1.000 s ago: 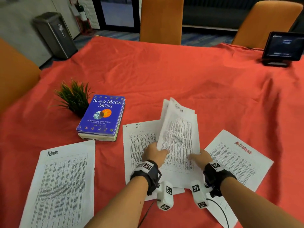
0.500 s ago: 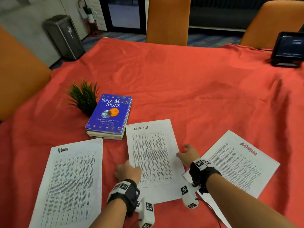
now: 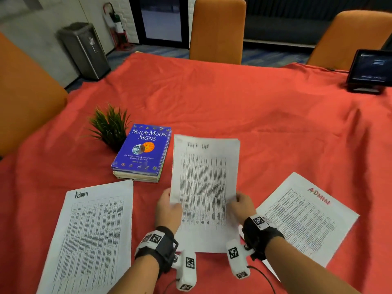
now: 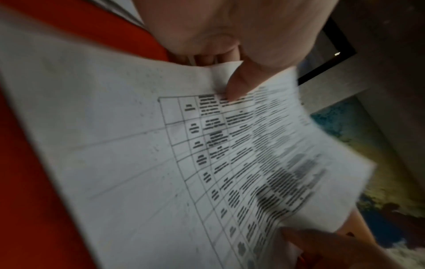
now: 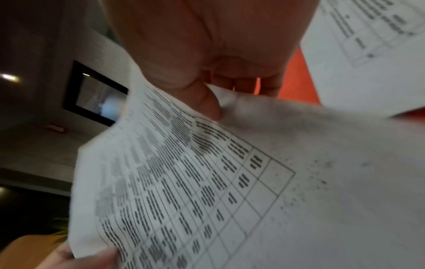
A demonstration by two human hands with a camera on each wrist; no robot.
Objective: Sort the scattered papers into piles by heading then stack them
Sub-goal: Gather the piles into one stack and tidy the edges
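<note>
Wrinkled red cloth [image 3: 233, 107]; left hand [image 3: 168, 211], right hand [image 3: 241, 205] pinch thin printed sheets [image 3: 204, 187].

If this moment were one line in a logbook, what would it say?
hands: left and right hold Task List sheets | lifted off table | Admin sheets flat at both sides

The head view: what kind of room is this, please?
Probably an office meeting or break room: orange chairs stand around a table under a red cloth, a small screen stands on it, and a steel bin and fire extinguisher stand by the wall.
</note>
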